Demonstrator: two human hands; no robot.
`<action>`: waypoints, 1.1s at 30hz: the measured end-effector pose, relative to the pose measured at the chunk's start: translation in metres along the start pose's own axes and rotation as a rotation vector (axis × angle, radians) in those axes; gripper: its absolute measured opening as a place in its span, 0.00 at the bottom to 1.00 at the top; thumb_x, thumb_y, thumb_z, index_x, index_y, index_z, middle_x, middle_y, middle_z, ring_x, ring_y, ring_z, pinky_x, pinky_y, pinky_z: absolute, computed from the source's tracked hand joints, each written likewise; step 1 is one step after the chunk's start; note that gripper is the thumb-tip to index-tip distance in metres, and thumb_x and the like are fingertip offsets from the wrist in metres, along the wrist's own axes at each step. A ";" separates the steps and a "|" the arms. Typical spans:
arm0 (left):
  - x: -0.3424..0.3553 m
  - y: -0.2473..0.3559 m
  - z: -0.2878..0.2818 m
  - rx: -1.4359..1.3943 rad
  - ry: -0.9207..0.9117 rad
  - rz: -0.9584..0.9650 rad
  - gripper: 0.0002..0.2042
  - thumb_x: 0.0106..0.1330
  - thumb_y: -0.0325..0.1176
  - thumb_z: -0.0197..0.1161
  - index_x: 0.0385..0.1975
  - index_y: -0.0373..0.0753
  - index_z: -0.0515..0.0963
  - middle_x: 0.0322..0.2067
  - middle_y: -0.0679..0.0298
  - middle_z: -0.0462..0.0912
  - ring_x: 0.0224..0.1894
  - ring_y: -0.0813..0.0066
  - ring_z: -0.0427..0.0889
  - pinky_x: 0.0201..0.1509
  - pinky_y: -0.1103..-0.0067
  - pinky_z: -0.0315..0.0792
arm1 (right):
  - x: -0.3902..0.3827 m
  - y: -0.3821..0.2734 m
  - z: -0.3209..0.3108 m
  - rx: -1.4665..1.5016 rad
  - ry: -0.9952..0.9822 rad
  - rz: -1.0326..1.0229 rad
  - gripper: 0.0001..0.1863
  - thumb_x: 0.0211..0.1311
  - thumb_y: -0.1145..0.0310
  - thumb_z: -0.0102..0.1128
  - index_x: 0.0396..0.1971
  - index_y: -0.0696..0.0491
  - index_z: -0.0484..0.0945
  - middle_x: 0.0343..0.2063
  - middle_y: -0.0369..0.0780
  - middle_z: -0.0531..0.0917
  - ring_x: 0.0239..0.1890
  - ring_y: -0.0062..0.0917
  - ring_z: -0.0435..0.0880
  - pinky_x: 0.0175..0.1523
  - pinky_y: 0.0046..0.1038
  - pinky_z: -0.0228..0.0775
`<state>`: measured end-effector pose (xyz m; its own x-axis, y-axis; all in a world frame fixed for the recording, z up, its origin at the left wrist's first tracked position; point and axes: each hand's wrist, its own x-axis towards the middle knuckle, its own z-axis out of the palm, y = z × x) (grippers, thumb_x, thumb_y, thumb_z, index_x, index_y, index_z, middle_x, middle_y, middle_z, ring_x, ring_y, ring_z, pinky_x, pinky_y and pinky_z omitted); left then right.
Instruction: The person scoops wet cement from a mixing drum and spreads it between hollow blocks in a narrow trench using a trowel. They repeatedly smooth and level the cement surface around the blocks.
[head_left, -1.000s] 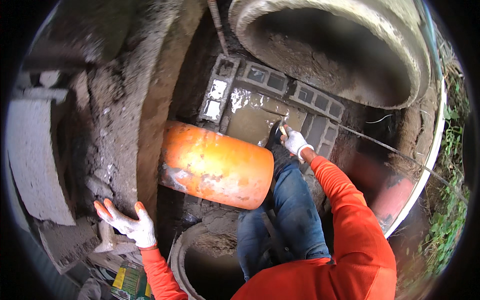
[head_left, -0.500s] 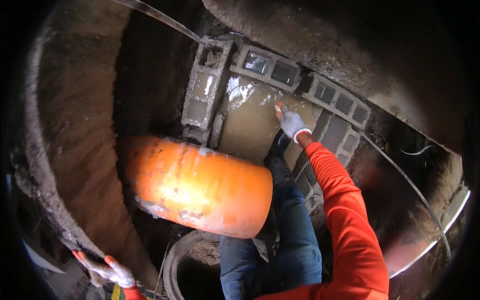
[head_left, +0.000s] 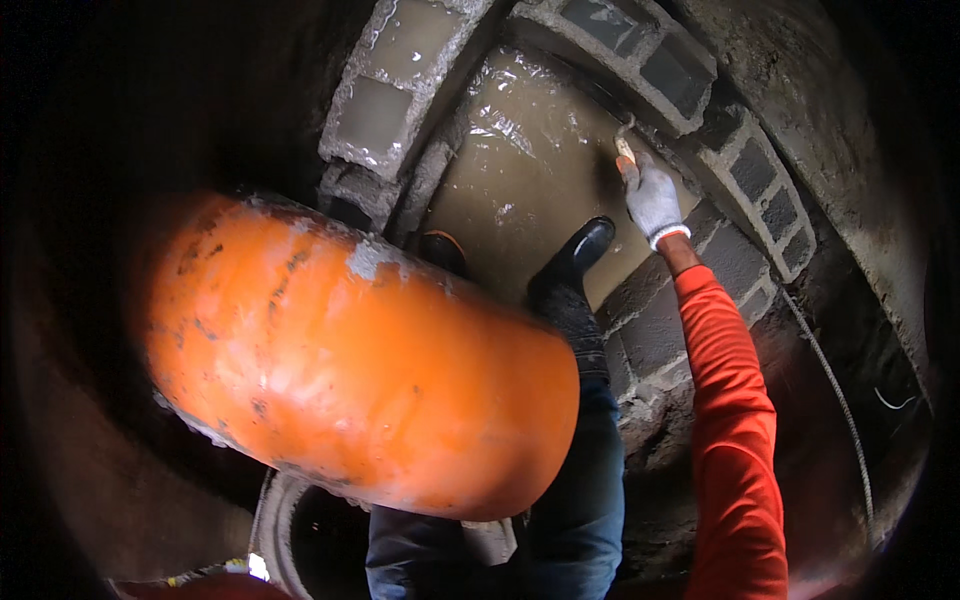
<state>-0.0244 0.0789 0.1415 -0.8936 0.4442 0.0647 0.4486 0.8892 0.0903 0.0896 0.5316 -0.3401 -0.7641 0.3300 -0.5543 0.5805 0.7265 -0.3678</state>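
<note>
My right hand [head_left: 652, 195], in a white glove with orange fingertips, is closed around a trowel-like tool [head_left: 625, 146] with a pale handle and a thin curved metal neck; its blade does not show. The hand is over the right side of a pool of murky brown water [head_left: 530, 160], close to the hollow concrete blocks [head_left: 655, 100] that border it. My left hand is out of view; only a dim red sleeve [head_left: 205, 587] shows at the lower left edge.
A large orange pipe [head_left: 360, 350] lies across my legs' left side. My black boots [head_left: 580, 250] stand at the water. More blocks [head_left: 365, 150] rise on the left, others [head_left: 650, 325] on the right. A rope [head_left: 835, 390] hangs at the right; a round concrete rim [head_left: 278, 530] sits below the pipe.
My view has come lower and closer to the pipe and water. My right hand has moved toward the right-hand blocks. The left hand, open before, has left the picture.
</note>
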 end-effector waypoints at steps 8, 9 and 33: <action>0.066 0.178 0.224 -0.766 -0.594 -0.079 0.14 0.70 0.34 0.70 0.49 0.34 0.79 0.46 0.46 0.86 0.47 0.42 0.87 0.54 0.60 0.82 | 0.011 -0.002 0.016 -0.044 -0.069 0.135 0.33 0.84 0.42 0.44 0.56 0.60 0.81 0.45 0.64 0.87 0.53 0.62 0.87 0.60 0.57 0.78; 0.061 0.198 0.273 -0.818 -0.505 -0.074 0.13 0.74 0.39 0.66 0.48 0.35 0.78 0.46 0.43 0.86 0.50 0.40 0.87 0.56 0.57 0.81 | 0.011 0.012 0.014 -0.051 -0.063 0.146 0.33 0.84 0.42 0.43 0.55 0.60 0.81 0.45 0.64 0.88 0.53 0.61 0.87 0.60 0.57 0.78; 0.066 0.338 0.590 -1.102 -0.391 -0.998 0.26 0.86 0.51 0.44 0.54 0.31 0.80 0.51 0.39 0.87 0.57 0.35 0.84 0.63 0.53 0.75 | 0.031 0.067 0.048 0.256 -0.017 -0.263 0.18 0.64 0.63 0.70 0.48 0.59 0.82 0.41 0.60 0.88 0.49 0.61 0.86 0.53 0.54 0.81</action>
<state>0.0579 0.4737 -0.4103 -0.6979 -0.1079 -0.7081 -0.6847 0.3905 0.6154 0.1187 0.5614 -0.4178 -0.8929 0.1408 -0.4276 0.4183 0.6104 -0.6726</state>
